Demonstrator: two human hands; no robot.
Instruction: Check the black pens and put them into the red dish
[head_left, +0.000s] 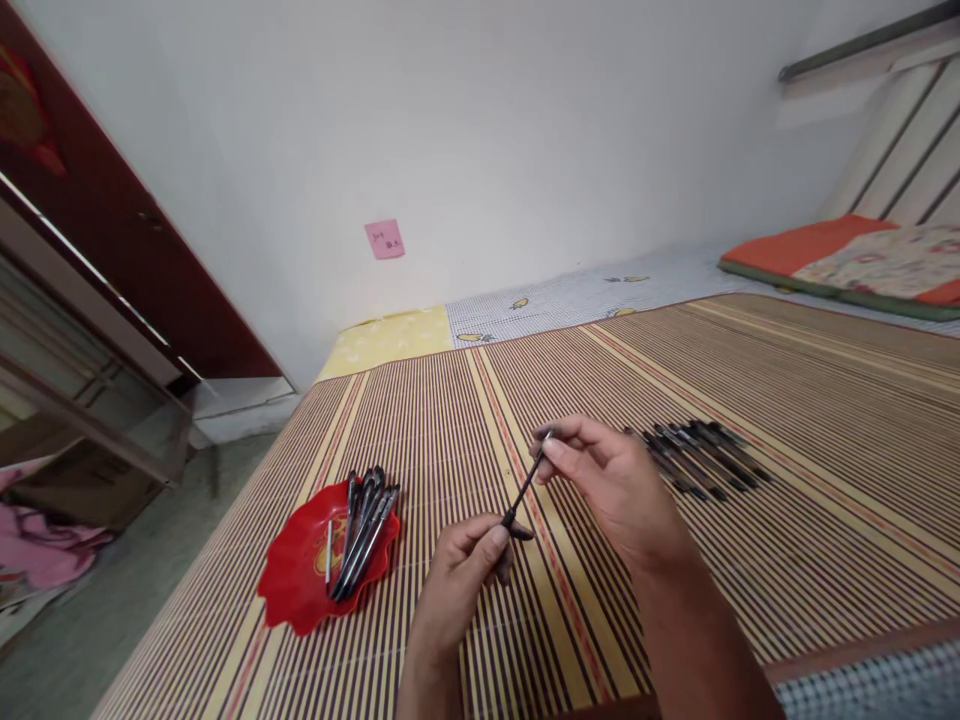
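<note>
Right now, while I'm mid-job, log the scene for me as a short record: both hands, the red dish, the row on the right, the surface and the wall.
Left hand: grips the lower end of a slim dark stick
Right hand: pinches its upper end
Red dish: left of both hands, wavy rim, holding dark pens and a thin white stick
Row: dark pen-like pieces side by side, right of the hands
Surface: striped mat
Wall: white, with a pink note
</note>
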